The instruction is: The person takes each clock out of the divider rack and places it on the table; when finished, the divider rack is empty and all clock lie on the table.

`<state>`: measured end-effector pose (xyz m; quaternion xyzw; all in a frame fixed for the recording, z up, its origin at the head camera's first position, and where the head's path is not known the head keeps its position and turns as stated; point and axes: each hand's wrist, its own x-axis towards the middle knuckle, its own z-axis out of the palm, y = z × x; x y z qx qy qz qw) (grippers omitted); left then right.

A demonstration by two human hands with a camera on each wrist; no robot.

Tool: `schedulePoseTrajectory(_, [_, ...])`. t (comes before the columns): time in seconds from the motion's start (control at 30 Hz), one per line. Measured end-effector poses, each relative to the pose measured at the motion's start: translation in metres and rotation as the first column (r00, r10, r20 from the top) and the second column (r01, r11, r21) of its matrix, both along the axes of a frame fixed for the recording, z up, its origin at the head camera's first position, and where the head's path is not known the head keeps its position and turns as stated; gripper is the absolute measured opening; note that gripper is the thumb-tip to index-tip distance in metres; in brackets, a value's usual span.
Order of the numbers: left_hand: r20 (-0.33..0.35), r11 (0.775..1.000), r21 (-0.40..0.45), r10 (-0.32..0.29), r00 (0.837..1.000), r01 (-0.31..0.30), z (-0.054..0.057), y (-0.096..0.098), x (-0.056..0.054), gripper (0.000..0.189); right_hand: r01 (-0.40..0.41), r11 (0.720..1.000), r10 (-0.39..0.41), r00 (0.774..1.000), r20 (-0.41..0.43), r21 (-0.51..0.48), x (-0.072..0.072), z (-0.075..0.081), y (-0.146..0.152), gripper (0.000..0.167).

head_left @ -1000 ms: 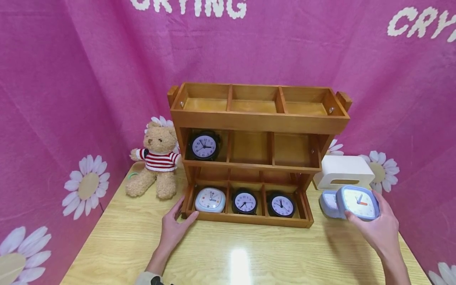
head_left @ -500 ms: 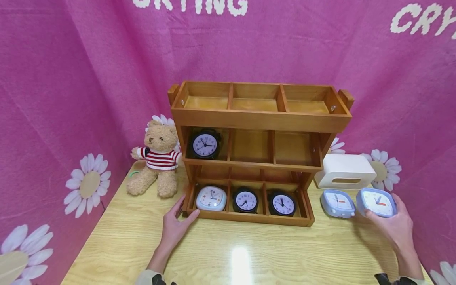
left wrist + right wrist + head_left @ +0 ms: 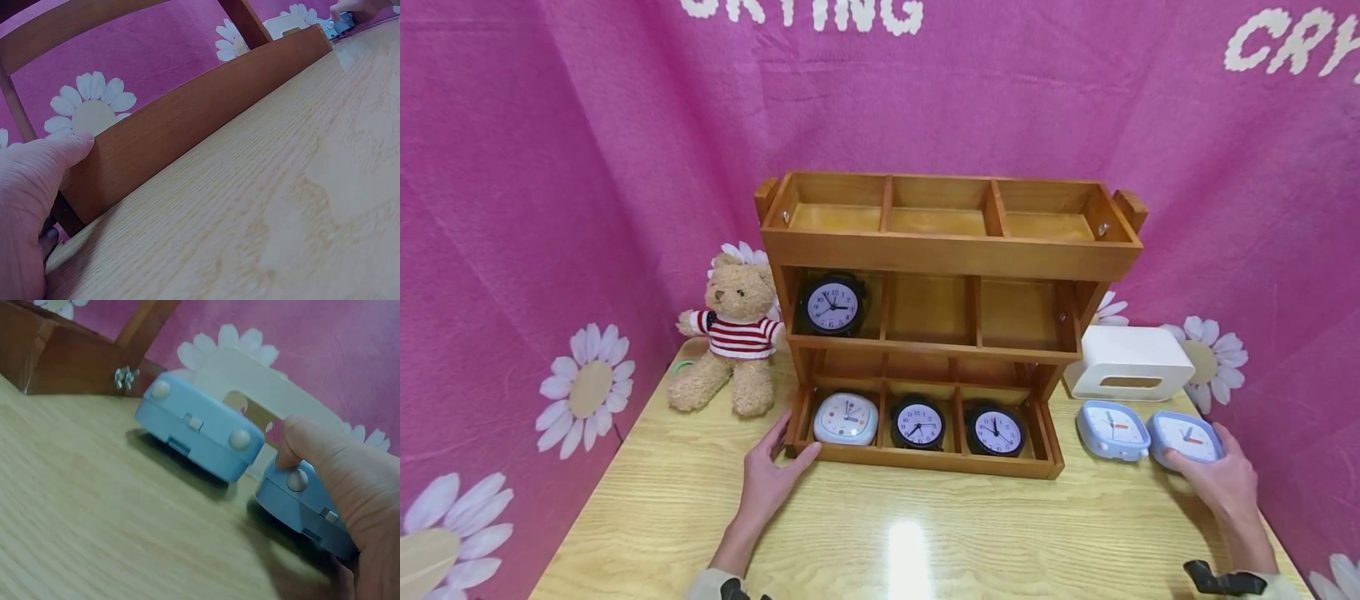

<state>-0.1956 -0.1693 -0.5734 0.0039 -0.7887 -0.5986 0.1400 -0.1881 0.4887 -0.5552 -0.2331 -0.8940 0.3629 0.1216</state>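
From my remote post I see the left hand (image 3: 769, 477), thumb and fingers wide, gripping the lower left corner of the wooden rack (image 3: 951, 257). Farther right, a blue clock (image 3: 1114, 428) sits beside its twin clock (image 3: 1186, 438), held between the right hand's (image 3: 1228, 478) thumb and fingers.

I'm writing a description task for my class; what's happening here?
A person's right hand holds a blue clock on or just above the table, beside another blue clock. The left hand grips a wooden rack's lower left corner. One black clock sits in its middle tier; a pale clock and two other black clocks occupy its bottom tier.
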Motion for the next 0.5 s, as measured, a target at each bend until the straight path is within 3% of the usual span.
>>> schedulePoseTrajectory(0.2, [0.009, 1.0, -0.003, 0.004, 1.0, -0.004, -0.0004, -0.0001, 0.0002, 0.075, 0.007, 0.999, -0.007, 1.0, -0.003, -0.031, -0.0029, -0.0074, 0.0021, 0.101])
schedulePoseTrajectory(0.5, [0.015, 1.0, 0.007, -0.008, 1.0, 0.008, -0.0003, 0.0002, -0.0005, 0.074, -0.004, 1.0, 0.003, 0.999, -0.035, -0.026, -0.0008, -0.0025, 0.0, 0.1])
